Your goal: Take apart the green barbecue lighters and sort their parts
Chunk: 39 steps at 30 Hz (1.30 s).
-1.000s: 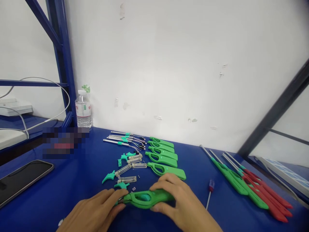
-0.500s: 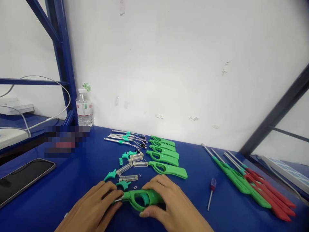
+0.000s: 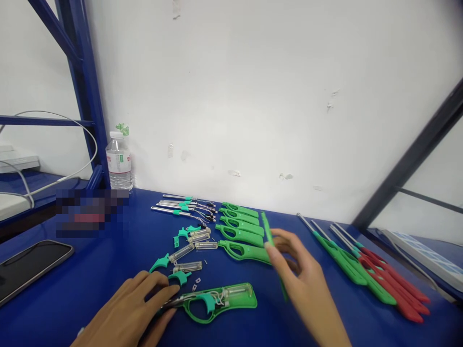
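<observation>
My left hand [image 3: 135, 306] is closed on the metal tube end of an opened green lighter [image 3: 238, 300] near the front edge. Inside its half shell show a clear fuel tank, white wires and a teal trigger [image 3: 208, 303]. My right hand [image 3: 304, 279] pinches a green shell half [image 3: 266, 231], held up on edge right of the opened lighter. Behind them lie green shells [image 3: 249, 251], clear fuel tanks [image 3: 188, 266], teal triggers [image 3: 180, 277] and metal tubes with wires [image 3: 170, 210].
Assembled green lighters [image 3: 340, 255] and red lighters [image 3: 398, 289] lie at the right. A water bottle [image 3: 119, 164] stands by the blue rack post [image 3: 88, 86] at the back left, with a phone [image 3: 32, 265] in front. White wall [image 3: 235, 96] behind.
My right hand has lifted the green shell half off the lighter and moved it right and up, exposing the inner parts. My left hand still holds the tube end. The view has shifted slightly.
</observation>
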Motion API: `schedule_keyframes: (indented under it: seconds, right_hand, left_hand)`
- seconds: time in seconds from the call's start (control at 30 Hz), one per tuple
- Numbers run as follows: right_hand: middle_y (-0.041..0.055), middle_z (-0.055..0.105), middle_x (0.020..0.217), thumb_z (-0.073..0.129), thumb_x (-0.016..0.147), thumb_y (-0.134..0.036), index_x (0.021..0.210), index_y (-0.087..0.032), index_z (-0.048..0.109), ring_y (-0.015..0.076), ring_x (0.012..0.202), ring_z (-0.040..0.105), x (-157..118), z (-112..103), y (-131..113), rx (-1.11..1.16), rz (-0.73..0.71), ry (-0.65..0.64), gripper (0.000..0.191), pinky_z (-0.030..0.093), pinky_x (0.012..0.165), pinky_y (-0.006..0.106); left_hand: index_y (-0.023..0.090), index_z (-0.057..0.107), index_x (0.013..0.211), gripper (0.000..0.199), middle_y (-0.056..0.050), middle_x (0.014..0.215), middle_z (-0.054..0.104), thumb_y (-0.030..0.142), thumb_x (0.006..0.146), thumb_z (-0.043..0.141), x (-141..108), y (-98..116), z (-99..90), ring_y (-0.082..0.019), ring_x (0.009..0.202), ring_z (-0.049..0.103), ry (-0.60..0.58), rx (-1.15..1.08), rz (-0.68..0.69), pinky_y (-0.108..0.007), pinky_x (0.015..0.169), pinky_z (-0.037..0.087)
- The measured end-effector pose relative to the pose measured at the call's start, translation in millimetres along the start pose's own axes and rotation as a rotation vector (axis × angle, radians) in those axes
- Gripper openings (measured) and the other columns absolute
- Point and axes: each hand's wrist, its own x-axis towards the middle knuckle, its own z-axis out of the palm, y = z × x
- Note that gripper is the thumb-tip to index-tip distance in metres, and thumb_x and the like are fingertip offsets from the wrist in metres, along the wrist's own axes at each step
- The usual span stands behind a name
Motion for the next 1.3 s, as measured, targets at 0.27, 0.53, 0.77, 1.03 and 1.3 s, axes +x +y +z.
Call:
schedule_keyframes:
  seconds: [0.27, 0.53, 0.77, 1.03, 1.3]
  right_hand:
    - [0.0192, 0.091, 0.107, 0.051, 0.108, -0.075, 0.147, -0.02, 0.078, 0.0521, 0.1, 0.09, 15, -12, 39, -0.508, 0.128, 0.073, 0.072, 0.066, 0.091, 0.062]
    - [0.0183, 0.097, 0.122, 0.045, 0.117, -0.064, 0.14, -0.028, 0.085, 0.0471, 0.113, 0.094, 3, -23, 39, -0.575, 0.061, -0.031, 0.059, 0.065, 0.096, 0.057]
    - [0.009, 0.098, 0.128, 0.062, 0.118, -0.043, 0.143, -0.033, 0.092, 0.0353, 0.124, 0.095, -5, -14, -8, -0.287, 0.033, -0.543, 0.04, 0.068, 0.115, 0.047]
    - [0.0052, 0.098, 0.126, 0.088, 0.104, -0.01, 0.125, -0.034, 0.101, 0.0316, 0.122, 0.094, -4, 3, -7, -0.476, 0.007, -0.662, 0.034, 0.066, 0.11, 0.04]
    - [0.0036, 0.098, 0.124, 0.098, 0.1, -0.008, 0.124, -0.037, 0.102, 0.0337, 0.121, 0.095, -5, 7, -14, -0.48, -0.051, -0.616, 0.038, 0.068, 0.105, 0.04]
  left_hand:
    - [0.038, 0.087, 0.116, 0.034, 0.003, 0.118, 0.093, 0.015, 0.117, 0.062, 81, 44, -30.5, -0.022, 0.104, 0.095, -0.143, -0.269, 0.078, -0.029, 0.086, 0.075]
    - [0.032, 0.082, 0.102, 0.032, 0.001, 0.104, 0.089, 0.007, 0.111, 0.064, 88, 50, -12.6, -0.027, 0.09, 0.093, -0.353, -0.285, -0.037, -0.035, 0.075, 0.067]
    - [0.031, 0.079, 0.097, 0.04, 0.0, 0.098, 0.089, 0.012, 0.117, 0.05, 92, 48, -17.1, -0.025, 0.078, 0.091, -0.296, -0.308, -0.046, -0.035, 0.066, 0.057]
    - [0.034, 0.079, 0.1, 0.039, 0.007, 0.091, 0.09, 0.023, 0.123, 0.05, 97, 39, -30.8, -0.018, 0.072, 0.09, -0.173, -0.36, -0.139, -0.028, 0.064, 0.059]
    - [0.034, 0.079, 0.101, 0.03, 0.014, 0.086, 0.089, 0.032, 0.127, 0.065, 113, 36, -34.7, -0.013, 0.065, 0.087, 0.026, -0.408, -0.16, -0.019, 0.062, 0.061]
